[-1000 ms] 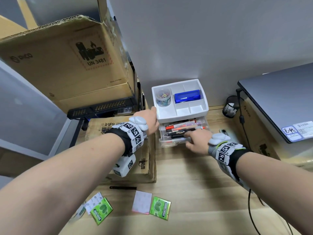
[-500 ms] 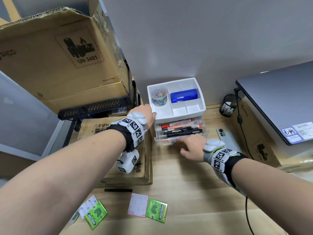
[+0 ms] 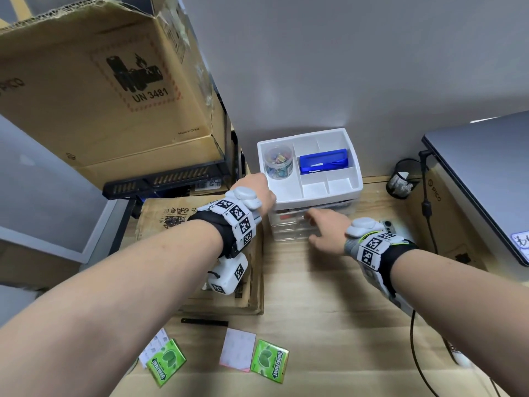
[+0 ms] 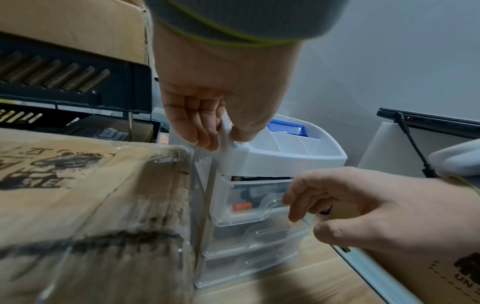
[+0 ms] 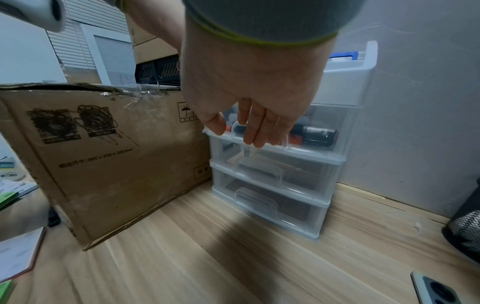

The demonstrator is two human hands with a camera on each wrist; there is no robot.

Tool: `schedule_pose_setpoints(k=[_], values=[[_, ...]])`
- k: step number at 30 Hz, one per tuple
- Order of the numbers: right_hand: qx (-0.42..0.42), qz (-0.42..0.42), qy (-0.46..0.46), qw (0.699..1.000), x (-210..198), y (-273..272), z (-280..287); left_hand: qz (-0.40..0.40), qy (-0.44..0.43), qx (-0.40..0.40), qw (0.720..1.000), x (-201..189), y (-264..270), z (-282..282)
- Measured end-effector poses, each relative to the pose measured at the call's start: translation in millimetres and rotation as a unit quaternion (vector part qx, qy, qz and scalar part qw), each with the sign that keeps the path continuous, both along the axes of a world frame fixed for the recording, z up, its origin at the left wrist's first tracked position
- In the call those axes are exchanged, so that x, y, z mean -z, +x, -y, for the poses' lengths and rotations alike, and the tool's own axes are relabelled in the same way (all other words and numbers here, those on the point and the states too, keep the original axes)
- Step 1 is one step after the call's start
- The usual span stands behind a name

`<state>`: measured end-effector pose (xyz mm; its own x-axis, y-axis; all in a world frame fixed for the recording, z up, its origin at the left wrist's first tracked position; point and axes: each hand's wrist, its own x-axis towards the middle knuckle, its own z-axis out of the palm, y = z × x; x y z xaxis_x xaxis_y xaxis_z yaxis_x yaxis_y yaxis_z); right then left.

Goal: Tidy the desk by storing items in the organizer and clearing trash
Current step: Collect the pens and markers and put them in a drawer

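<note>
1. Both forearms are bare, with no sleeves.
2. The left wrist band (image 3: pixel 239 222) is black, wrapped in a white strip printed with square black-and-white markers, under a rounded grey pod.
3. A white camera block (image 3: pixel 227 277) (one marker on its side) hangs beneath it, left of centre.
4. The right wrist band (image 3: pixel 375 249) matches, with a grey, green-edged cuff.

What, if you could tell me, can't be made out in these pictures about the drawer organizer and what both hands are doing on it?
- Lower two drawers: contents only dark blurs through clear plastic, right wrist view.
- Top drawer: pens blurred; whether fully shut is unclear, and the right hand covers it in the head view.
- Left hand: grip on the organizer rim hidden by the wrist in the head view.
- Jar: contents too small to identify.
</note>
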<state>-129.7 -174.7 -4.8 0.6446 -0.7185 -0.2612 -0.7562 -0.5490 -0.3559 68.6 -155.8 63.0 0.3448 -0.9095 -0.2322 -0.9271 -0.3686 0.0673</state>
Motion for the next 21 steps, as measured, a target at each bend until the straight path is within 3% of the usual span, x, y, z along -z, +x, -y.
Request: schedule_pose_setpoints(k=[13,21], values=[[0.023,0.005,0.028,0.999,-0.3,13.6,1.3,0.025,0.017,0.01,1.0,-3.3,-0.3,4.3],[0.023,-0.031,0.07,0.997,6.3,13.7,-12.3,0.044,-0.035,0.015,0.998,8.9,-0.1,-21.4]])
